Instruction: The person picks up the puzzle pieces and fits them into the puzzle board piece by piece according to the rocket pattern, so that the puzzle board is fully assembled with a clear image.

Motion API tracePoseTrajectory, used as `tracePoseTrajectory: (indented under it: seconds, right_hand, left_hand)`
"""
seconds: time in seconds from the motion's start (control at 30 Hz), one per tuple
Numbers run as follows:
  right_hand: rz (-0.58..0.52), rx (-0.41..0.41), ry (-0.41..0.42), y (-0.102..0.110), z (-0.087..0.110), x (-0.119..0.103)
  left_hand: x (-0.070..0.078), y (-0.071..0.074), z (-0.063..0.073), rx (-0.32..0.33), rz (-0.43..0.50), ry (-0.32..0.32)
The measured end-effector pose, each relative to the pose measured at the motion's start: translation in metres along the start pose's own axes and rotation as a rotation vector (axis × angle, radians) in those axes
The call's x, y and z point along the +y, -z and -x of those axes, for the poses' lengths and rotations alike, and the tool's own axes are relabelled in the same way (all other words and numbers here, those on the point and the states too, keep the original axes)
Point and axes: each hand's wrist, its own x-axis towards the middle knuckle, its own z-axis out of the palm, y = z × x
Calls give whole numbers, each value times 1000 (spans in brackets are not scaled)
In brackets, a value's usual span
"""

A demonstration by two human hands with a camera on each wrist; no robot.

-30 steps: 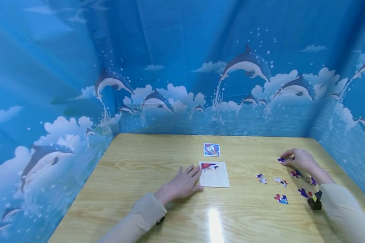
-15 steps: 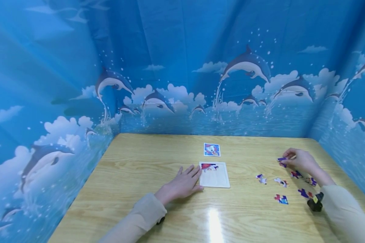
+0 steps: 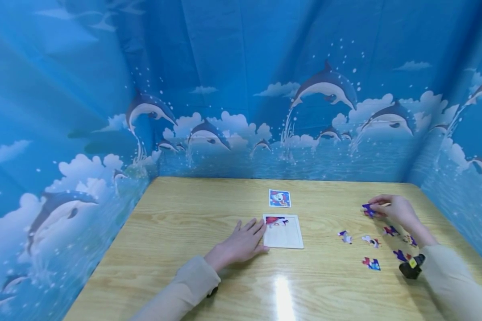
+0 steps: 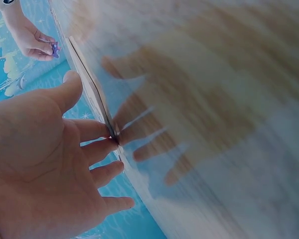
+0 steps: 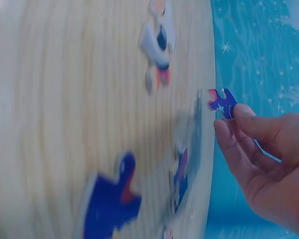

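From your head, your left hand (image 3: 241, 244) touches the puzzle board (image 3: 284, 237), and your right hand (image 3: 397, 211) holds a purple piece (image 3: 368, 210) over the far right of the worktop (image 3: 193, 209). At your left wrist, fingers (image 4: 100, 151) lie straight, apart; at your right, they clamp the piece.

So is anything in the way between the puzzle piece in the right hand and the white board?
Nothing visible: only table shows between the held piece and the board. One loose piece lies off that line, on the near side; the left hand rests at the board's left edge.
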Motion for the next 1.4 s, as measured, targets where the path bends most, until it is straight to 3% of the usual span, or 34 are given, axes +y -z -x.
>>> tracePoseTrajectory:
  seconds: [0.27, 0.73, 1.2, 1.4]
  right_hand:
    - [-83, 49, -6, -12, -5, -20]
    - [-181, 26, 51, -34, -13, -69]
    - [-284, -62, 115, -68, -8, -110]
    - [-317, -119, 96, -88, -8, -126]
  left_hand:
    - [0, 0, 0, 7, 2, -5]
    - [0, 1, 1, 9, 4, -11]
    - [1, 2, 1, 1, 5, -3]
    - [1, 1, 1, -3, 8, 6]
